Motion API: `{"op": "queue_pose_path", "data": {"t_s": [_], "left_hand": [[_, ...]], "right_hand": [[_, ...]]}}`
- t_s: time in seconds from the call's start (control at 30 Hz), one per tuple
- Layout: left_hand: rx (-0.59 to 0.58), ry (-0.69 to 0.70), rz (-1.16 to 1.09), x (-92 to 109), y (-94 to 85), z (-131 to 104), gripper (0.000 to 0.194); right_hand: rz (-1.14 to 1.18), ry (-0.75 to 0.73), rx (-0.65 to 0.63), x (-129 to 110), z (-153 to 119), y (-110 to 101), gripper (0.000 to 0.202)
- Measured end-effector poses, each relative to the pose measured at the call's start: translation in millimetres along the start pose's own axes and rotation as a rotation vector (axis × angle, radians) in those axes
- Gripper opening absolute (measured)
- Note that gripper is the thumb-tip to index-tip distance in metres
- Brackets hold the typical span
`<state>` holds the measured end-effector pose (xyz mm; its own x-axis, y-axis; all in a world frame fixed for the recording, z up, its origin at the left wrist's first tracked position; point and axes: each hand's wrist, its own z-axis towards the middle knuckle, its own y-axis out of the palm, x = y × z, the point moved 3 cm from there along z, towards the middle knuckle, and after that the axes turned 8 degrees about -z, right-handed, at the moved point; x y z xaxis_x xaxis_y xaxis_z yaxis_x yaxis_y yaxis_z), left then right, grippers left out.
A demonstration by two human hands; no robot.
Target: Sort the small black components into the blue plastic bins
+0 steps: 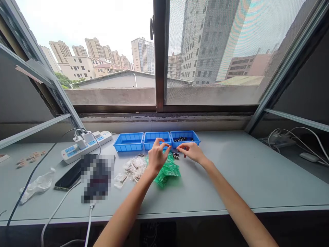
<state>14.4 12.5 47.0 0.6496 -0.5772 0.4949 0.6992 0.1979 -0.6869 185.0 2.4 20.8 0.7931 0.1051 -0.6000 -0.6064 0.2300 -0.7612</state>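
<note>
My left hand (157,157) hovers over a crumpled green plastic bag (168,171), its fingers curled and the tips close together. Anything between those tips is too small to make out. My right hand (192,152) is held in a pinch just in front of the right blue bin (197,140), and what it pinches, if anything, cannot be made out. Small black parts (175,156) lie on the table between the two hands. More dark parts (180,139) are inside the right bin. Left of the green bag are clear plastic bags (133,168) with small metal pieces.
The left blue bin (128,148) and middle blue bin (147,145) stand in line with the right one. Leftward are a power strip (102,138), a dark phone (69,176), a pixelated dark device (96,181), cables and a crumpled clear wrapper (38,185). A window rises behind the table.
</note>
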Motion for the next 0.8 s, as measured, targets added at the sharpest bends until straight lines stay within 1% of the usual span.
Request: {"op": "queue_pose_path", "data": {"t_s": [0.2,0.37,0.5,0.67,0.8], "left_hand": [[0.009,0.006,-0.010,0.9,-0.2,-0.1,0.014],[-0.008,0.012,0.010,0.3,0.3,0.2,0.009],[-0.028,0.022,0.028,-0.9,1.6,1.1,0.010],[-0.023,0.034,0.029,-0.6,1.5,1.1,0.015],[-0.048,0.021,0.031,-0.1,1.2,1.0,0.012]], "right_hand": [[-0.090,0.015,0.057,0.8,0.3,-3.0,0.020],[-0.116,0.030,0.064,1.9,-0.3,-4.0,0.015],[-0.106,0.023,0.081,1.4,-0.5,-4.9,0.013],[-0.076,0.033,0.037,-0.9,-2.2,-5.5,0.015],[-0.106,0.042,0.007,-2.0,-3.1,-6.5,0.014]]}}
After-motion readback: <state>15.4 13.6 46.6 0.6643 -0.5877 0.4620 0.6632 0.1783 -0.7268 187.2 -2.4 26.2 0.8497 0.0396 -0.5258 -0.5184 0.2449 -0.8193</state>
